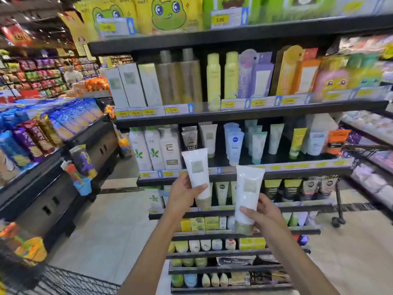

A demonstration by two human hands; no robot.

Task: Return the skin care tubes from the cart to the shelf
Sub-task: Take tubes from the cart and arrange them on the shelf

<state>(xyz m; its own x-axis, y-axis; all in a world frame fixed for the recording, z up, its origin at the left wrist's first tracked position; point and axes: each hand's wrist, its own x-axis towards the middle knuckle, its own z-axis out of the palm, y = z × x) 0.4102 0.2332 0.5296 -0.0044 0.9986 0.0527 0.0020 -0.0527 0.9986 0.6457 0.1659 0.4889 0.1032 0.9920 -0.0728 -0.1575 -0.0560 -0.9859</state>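
Head view: both forearms reach up and forward from the near edge toward the shelf (244, 170). The left hand (182, 194) is raised higher, with the thumb across the front of the left tube (196, 171) and the fingers curled behind it, grasping its lower part just above the cap. The right hand (262, 213) sits lower and nearer, and its fingers and thumb wrap the lower body of the right tube (248, 192) from the right side.

Both tubes are white with a pale square label and a dull gold cap. Each stands nearly upright, long axis vertical, cap down and crimped flat end up. The left tube leans slightly left at the top, and its top overlaps the row with other tubes. The right tube's top reaches the price strip on that shelf's front edge. The two tubes are near each other, not touching, both held in the air in front of the shelf.

The cart (70, 282), black wire mesh, shows at the near left corner.
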